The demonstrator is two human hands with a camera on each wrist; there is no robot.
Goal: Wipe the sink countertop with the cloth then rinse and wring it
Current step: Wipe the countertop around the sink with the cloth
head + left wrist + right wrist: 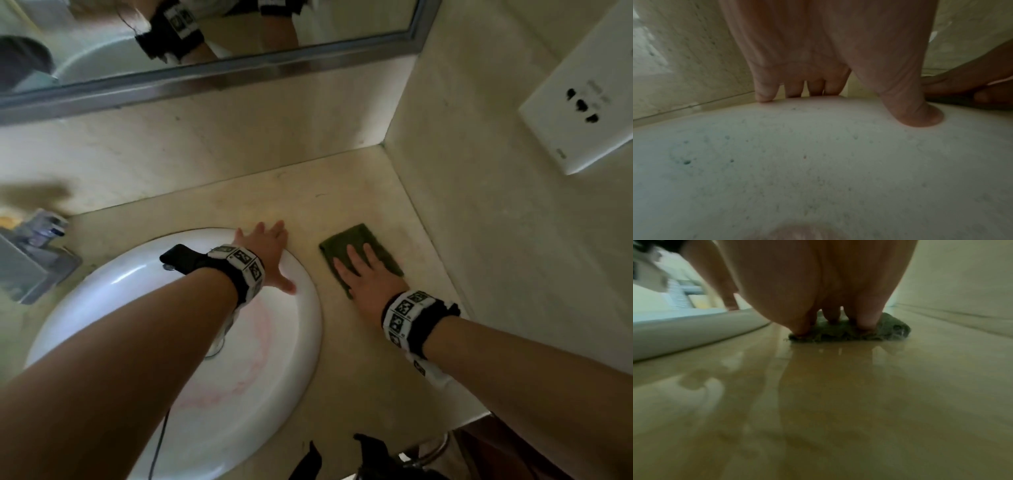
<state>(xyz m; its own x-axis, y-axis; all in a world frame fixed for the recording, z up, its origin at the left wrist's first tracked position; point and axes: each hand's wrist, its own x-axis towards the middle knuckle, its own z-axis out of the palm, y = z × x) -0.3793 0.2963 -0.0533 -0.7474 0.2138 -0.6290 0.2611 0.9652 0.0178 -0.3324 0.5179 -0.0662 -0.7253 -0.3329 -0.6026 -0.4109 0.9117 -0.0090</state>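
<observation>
The cloth (pixel 359 255), dark green and folded, lay flat on the beige countertop (pixel 342 359) between the white sink (pixel 301 329) and the side wall. The right hand (pixel 363 281) pressed down on it with straight, spread fingers, the palm over its near end; nothing was curled round the fabric. In the right wrist view the fingertips (pixel 867 324) sank into the cloth's frayed edge, and the stone in front of it shone wet. The left hand (pixel 270 253) rested flat on the sink's rim, fingers extended toward the back wall and thumb (pixel 920 116) splayed on the white ceramic, holding nothing.

Both wrists carried black bands with square black-and-white marker tiles; no words on them could be read. A white socket plate (pixel 579 109) sat on the side wall, its small print too blurred to read. A metal-framed mirror (pixel 205 72) ran along the back wall. At the left edge stood a blurred grey holder (pixel 30 267) with small items in it.
</observation>
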